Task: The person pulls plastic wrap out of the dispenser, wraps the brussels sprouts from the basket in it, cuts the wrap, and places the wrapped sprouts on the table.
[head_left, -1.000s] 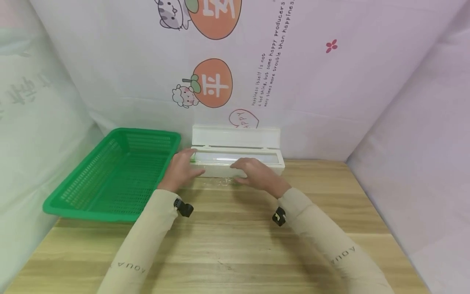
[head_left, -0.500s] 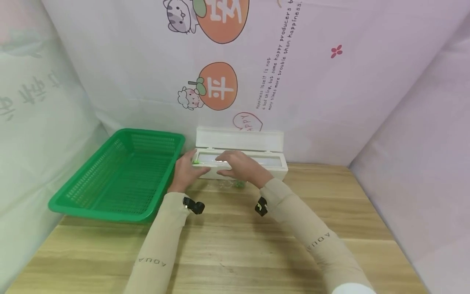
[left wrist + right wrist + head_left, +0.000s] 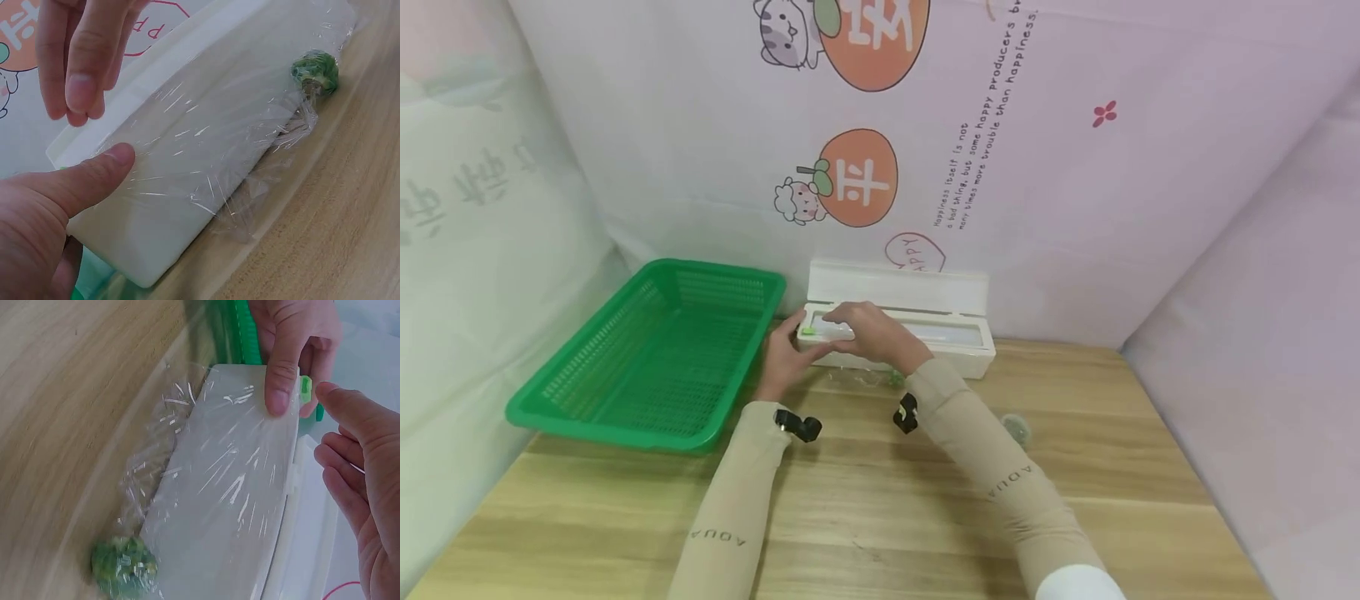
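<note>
A long white cling film dispenser [image 3: 955, 360] stands against the back wall with its lid [image 3: 898, 287] raised. My left hand [image 3: 784, 364] grips its left end, thumb on the front face over the film. Clear cling film [image 3: 240, 200] hangs down the front in crinkles. My right hand [image 3: 874, 333] is over the same end, fingers loosely bent and holding nothing visible. Its fingertips are close to the small green slide cutter [image 3: 305, 389]; a narrow gap shows in the right wrist view. A green broccoli-like piece [image 3: 125, 567] lies at the dispenser's foot, seemingly under film.
A green plastic basket [image 3: 606, 437] stands on the left, its right side close to my left hand. A small round film-wrapped thing [image 3: 1017, 429] lies on the wooden table [image 3: 865, 517] beside my right forearm. Cloth walls [image 3: 1045, 208] enclose the back and sides.
My right hand has moved left along the dispenser to its left end. My left hand has stayed there. The round wrapped thing has come into sight beside my right forearm.
</note>
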{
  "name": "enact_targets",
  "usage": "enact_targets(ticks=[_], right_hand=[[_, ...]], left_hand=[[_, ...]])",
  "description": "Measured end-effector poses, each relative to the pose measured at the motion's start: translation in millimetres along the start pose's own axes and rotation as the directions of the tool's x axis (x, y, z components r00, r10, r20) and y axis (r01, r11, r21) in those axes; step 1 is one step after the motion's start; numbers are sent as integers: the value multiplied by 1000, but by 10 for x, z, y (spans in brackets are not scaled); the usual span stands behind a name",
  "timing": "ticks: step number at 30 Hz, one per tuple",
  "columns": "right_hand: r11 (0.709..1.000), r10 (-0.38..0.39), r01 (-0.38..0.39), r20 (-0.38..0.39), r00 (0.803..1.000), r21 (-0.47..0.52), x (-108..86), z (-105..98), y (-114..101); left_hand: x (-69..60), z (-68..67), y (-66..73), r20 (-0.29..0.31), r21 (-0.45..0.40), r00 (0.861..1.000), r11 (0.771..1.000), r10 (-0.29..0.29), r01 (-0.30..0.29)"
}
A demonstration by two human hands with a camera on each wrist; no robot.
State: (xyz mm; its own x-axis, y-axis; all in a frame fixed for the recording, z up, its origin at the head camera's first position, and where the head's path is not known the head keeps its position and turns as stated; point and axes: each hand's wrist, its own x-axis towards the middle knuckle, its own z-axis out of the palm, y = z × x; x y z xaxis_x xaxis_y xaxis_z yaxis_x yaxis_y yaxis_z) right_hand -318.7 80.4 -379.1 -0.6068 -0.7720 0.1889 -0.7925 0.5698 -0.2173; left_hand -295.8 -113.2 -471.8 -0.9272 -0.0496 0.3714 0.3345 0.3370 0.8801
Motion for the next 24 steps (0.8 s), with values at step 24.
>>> enact_targets(ticks=[24], right_hand=[[996, -1, 2, -3, 1000, 84, 438, 236, -41]], left_hand=[[-12, -7, -124, -34, -227, 999, 974, 11, -18]])
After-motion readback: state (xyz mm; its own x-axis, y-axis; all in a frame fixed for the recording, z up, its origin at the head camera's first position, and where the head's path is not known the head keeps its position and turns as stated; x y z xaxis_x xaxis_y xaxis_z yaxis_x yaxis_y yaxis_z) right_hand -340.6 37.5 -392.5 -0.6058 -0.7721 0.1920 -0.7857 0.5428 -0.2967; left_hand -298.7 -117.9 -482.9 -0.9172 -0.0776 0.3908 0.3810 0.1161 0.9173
